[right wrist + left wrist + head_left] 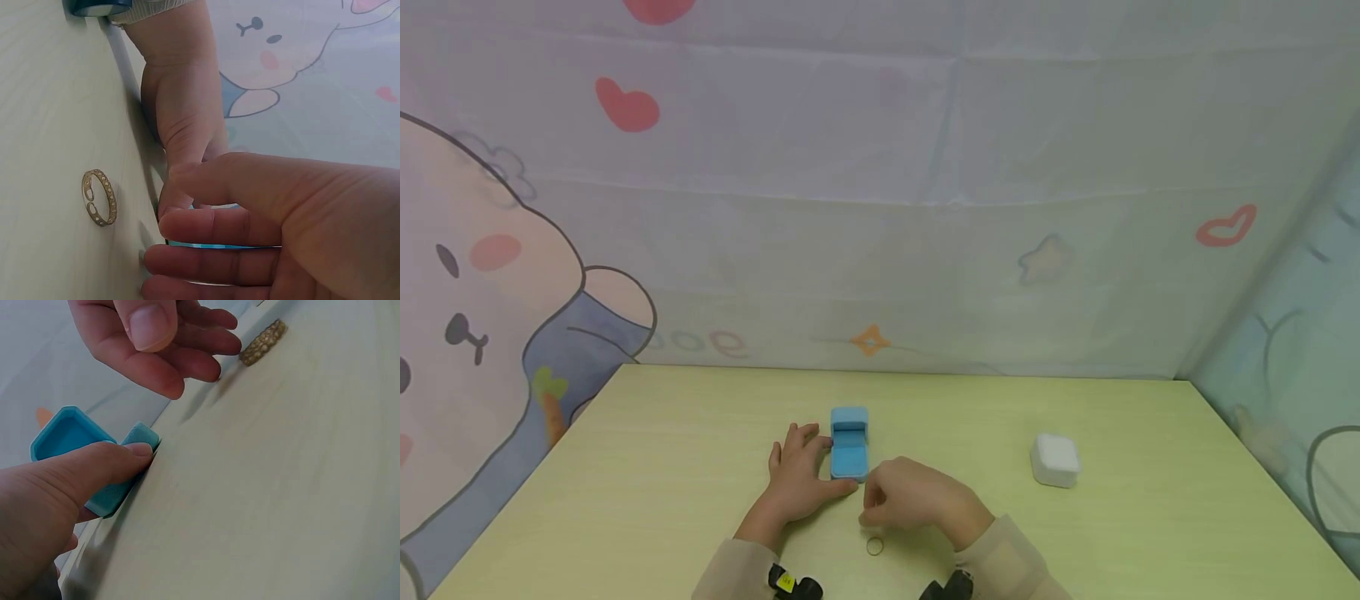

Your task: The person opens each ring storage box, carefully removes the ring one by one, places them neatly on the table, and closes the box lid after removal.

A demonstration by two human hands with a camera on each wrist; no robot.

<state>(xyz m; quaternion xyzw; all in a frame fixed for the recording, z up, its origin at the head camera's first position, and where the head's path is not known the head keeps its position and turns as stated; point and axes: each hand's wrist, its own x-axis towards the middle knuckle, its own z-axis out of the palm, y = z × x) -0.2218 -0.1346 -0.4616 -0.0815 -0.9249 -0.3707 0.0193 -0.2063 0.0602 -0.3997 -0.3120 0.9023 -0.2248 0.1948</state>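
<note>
A small blue ring box (849, 459) stands on the table with its lid raised. My left hand (801, 481) holds it, thumb along the front edge and a finger against its left side. In the left wrist view the thumb lies across the blue ring box (112, 499). Just right of the box hovers my right hand (917, 496), its fingers loosely bent with nothing between them. A gold-coloured open-ended ring (111, 194) with a pattern of small dots lies on the table, apart from the right fingertips (164, 257).
A white rounded box (1056, 460) sits to the right on the pale wooden table (1150, 517). Behind the table hangs a printed cloth (865, 150) with hearts and a cartoon animal. A black wrist camera (797, 583) shows at the left sleeve.
</note>
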